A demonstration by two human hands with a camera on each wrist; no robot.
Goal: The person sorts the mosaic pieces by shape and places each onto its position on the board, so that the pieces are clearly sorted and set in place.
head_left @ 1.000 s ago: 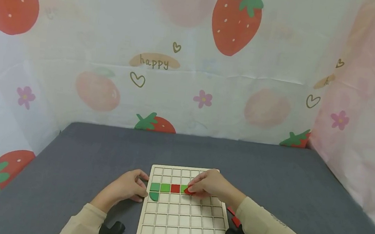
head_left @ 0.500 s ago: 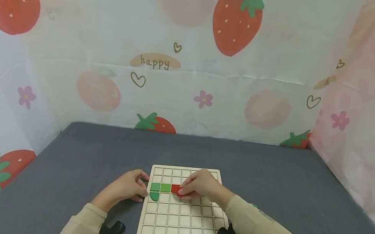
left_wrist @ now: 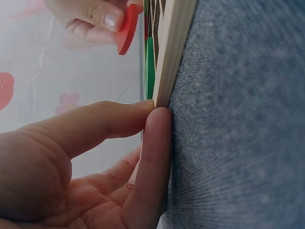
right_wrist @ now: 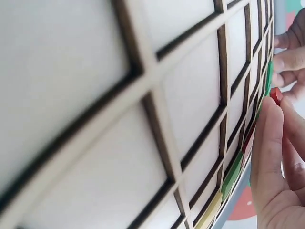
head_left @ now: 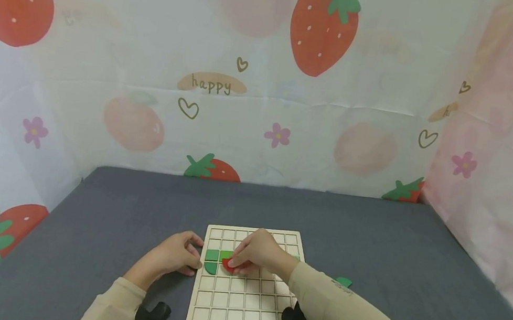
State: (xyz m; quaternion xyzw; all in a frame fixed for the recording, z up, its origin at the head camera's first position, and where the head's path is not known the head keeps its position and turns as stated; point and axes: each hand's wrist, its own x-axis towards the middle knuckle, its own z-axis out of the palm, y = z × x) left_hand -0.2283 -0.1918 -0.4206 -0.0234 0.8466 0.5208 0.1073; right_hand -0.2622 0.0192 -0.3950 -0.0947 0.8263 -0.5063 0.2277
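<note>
A pale wooden grid board (head_left: 226, 317) lies on the dark table. At its left edge, my left hand (head_left: 175, 254) pinches the rim between two fingertips, as the left wrist view shows. My right hand (head_left: 258, 250) pinches a red tile with a curved edge (head_left: 227, 265) just above the board. The same red tile (left_wrist: 127, 29) stands tilted between thumb and fingers in the left wrist view. Left of it on the board sit a dark green square tile (head_left: 212, 254), a light green tile (head_left: 225, 254) partly covered, and a green quarter-round tile (head_left: 210, 268).
More tiles sit in the same row: a green tile (right_wrist: 232, 176) and a yellow tile (right_wrist: 209, 210). One green rounded tile (head_left: 344, 281) lies on the table (head_left: 138, 194) beside my right sleeve (head_left: 353, 313). A strawberry-print cloth (head_left: 260, 129) hangs behind.
My right hand has moved left across the board with the red tile, from near the row's middle toward the green tiles. My left hand has stayed at the board's edge.
</note>
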